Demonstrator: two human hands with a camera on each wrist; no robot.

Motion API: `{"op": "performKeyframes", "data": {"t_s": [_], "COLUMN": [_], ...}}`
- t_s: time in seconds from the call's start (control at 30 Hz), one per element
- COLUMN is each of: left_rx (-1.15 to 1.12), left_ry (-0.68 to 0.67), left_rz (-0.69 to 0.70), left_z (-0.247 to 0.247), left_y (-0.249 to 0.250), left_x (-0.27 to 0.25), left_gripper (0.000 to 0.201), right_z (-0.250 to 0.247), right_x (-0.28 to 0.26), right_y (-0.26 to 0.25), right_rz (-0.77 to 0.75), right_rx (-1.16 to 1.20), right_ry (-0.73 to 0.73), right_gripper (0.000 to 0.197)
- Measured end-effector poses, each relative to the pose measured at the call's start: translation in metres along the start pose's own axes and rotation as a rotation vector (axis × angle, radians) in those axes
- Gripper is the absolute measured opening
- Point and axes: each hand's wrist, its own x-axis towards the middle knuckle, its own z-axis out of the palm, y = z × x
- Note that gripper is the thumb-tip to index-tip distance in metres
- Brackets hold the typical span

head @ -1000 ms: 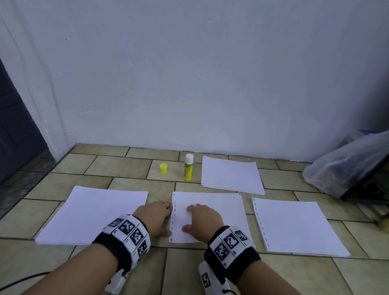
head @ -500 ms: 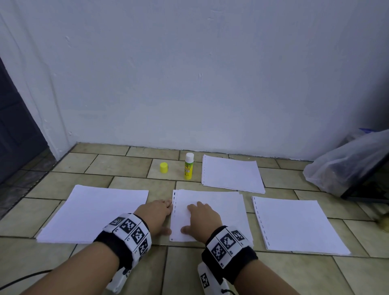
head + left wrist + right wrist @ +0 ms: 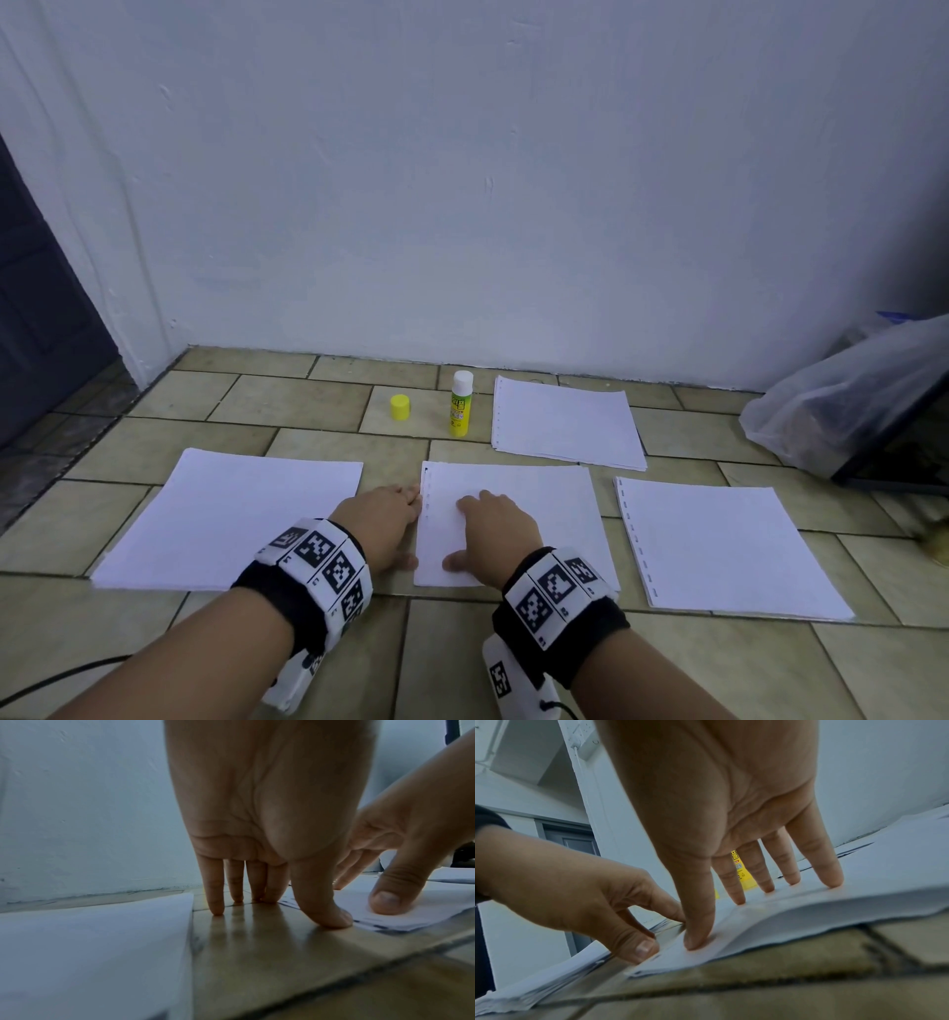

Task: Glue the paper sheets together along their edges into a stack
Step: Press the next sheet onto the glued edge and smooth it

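Observation:
A middle stack of white sheets [image 3: 544, 509] lies on the tiled floor with a punched left edge. My right hand [image 3: 493, 534] lies flat on it, fingertips [image 3: 739, 898] and thumb pressing the paper [image 3: 834, 902]. My left hand [image 3: 385, 524] rests on the floor at the stack's left edge, its straight fingers [image 3: 216, 902] on the tile and the thumb against the paper edge [image 3: 385, 923]. A yellow glue stick [image 3: 460, 406] stands upright behind, its yellow cap [image 3: 399, 407] off beside it. Other paper piles lie left [image 3: 236, 519], right [image 3: 719, 550] and behind [image 3: 565, 421].
A white wall [image 3: 462, 180] closes the back of the floor. A clear plastic bag [image 3: 847, 390] over a dark object sits at the far right. A dark doorway [image 3: 31, 308] is at the left. A black cable [image 3: 56, 683] runs along the near left floor.
Both hands stay pressed at the middle stack's left edge. The view has shifted only slightly.

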Motion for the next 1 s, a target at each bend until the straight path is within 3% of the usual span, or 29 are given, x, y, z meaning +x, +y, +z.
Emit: {"op": "performKeyframes", "data": {"t_s": [0.67,1.0], "left_rx": [-0.019,-0.071], "left_ry": [0.01,0.053], "left_rz": [0.015,0.017], "left_z": [0.0041,0.0055], "left_y": [-0.0019,-0.0024], "left_x": [0.0049,0.0043], "left_gripper": [0.079,0.079], "right_z": [0.0014,0.0007], "right_x": [-0.0015,-0.0031], "right_y": [-0.0036,-0.0073], "right_rz": [-0.043,-0.188], "right_rx": [-0.012,-0.067], "right_ry": [0.014,-0.018], "right_gripper": [0.069,0.046]}}
